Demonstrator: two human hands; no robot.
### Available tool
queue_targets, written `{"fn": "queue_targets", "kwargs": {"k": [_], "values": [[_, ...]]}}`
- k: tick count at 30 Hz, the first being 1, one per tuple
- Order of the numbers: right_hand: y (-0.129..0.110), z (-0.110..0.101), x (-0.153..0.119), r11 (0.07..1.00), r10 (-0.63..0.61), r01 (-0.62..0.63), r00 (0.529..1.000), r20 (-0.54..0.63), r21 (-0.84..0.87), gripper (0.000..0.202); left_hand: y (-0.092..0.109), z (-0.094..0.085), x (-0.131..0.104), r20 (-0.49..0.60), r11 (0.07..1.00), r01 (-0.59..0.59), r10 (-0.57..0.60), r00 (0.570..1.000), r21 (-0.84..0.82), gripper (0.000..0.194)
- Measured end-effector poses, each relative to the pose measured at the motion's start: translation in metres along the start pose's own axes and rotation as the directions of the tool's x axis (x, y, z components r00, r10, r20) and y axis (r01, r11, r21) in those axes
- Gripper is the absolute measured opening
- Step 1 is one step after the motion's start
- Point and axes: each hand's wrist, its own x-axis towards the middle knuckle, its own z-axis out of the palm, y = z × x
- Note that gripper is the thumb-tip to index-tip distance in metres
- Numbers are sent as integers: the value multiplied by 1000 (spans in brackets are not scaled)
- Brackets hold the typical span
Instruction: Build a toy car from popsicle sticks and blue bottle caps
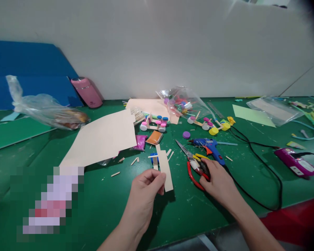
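My left hand (148,186) pinches a narrow cream paper strip (166,170) between thumb and fingers. Just behind it, a small piece with wooden sticks and a blue wheel (154,158) is partly hidden by the hand and strip. My right hand (216,179) is closed around the handles of a pair of scissors (184,150), their pointed blades aimed away to the left. Red, black and yellow handles crowd together there, so a second tool may lie among them. A blue glue gun (208,145) rests just beyond my right hand.
Farther back are small wheeled stick models (154,125), a clear bag of coloured parts (184,103) and a purple cap (186,135). A large cream sheet (107,139) lies left. A black cable (267,205) loops right near a purple power strip (295,162). A pink bottle (87,92) leans on the wall.
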Motion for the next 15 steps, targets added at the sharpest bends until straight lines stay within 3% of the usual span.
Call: {"fn": "queue_targets", "kwargs": {"k": [6,9,11,15], "values": [[1,-9,2,998,51,-51,998,22,28,45,3,0,1,-13,1000,2,-2,1000,-11,20],[3,-15,-2,980,83,-95,994,73,177,43,3,-1,1,-21,1000,7,-8,1000,-25,19],[2,-19,-5,918,101,-143,986,130,371,40,3,-1,1,-20,999,15,-16,1000,-32,19],[-7,-23,-12,703,88,-183,981,171,687,37,5,1,0,-22,999,20,-21,1000,-34,19]]}}
